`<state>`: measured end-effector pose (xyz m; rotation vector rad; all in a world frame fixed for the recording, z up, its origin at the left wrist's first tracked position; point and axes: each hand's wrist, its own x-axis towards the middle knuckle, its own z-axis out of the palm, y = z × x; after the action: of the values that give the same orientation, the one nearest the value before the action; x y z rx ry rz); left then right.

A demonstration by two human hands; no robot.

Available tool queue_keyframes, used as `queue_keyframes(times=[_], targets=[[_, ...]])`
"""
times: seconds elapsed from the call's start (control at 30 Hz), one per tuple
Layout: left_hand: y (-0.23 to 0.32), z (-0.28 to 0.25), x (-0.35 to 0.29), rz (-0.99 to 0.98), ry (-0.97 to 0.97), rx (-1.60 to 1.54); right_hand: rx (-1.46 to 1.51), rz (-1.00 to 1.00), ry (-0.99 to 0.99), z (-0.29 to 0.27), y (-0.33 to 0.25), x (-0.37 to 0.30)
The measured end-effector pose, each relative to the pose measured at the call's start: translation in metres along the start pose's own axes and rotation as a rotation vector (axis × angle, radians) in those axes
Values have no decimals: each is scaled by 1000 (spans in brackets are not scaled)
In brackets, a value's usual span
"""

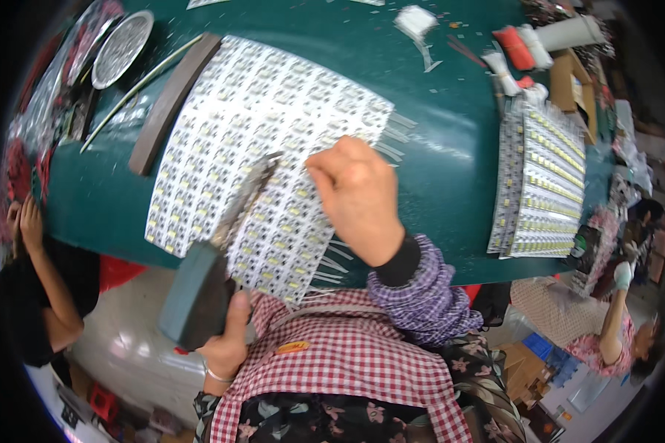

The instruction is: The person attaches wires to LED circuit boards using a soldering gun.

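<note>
My left hand (229,341) is wrapped around the grip of a teal-and-black soldering gun (193,295). Its long metal nose slants up over a white LED board sheet (229,125), with the tip above the sheet's middle. Rows of small yellowish LEDs and dark parts cover the sheet, and short pale wires stick out along its right edge. My right hand (362,196) is over the right part of the sheet, thumb and forefinger pinched close to the tool's tip. Whatever lies between those fingers is too small to make out.
A dark bar (174,107) lies along the sheet's left edge, beside a thin rod (140,87) and a metal dish (123,49). Stacked LED sheets (547,181) lie at right, near a cardboard box (573,92). Other people's hands (28,221) show at far left.
</note>
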<state>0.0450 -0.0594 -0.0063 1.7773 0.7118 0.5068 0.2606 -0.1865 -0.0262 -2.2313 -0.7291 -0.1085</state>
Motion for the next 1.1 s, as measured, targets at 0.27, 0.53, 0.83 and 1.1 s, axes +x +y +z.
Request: queue_keyframes(times=[0.27,0.53,0.83,1.1], targets=[[37,-10,37,92,179,-74,-32,13,-54,-3,-2,1],[86,-48,59,338,288,-312,981,-152,-373,-25,-77,-11],[45,24,29,-142,183,-747,1874,363,-936,6,-89,-36],[50,40,31,-129,162,-759,1392,220,-909,-7,-79,-36]])
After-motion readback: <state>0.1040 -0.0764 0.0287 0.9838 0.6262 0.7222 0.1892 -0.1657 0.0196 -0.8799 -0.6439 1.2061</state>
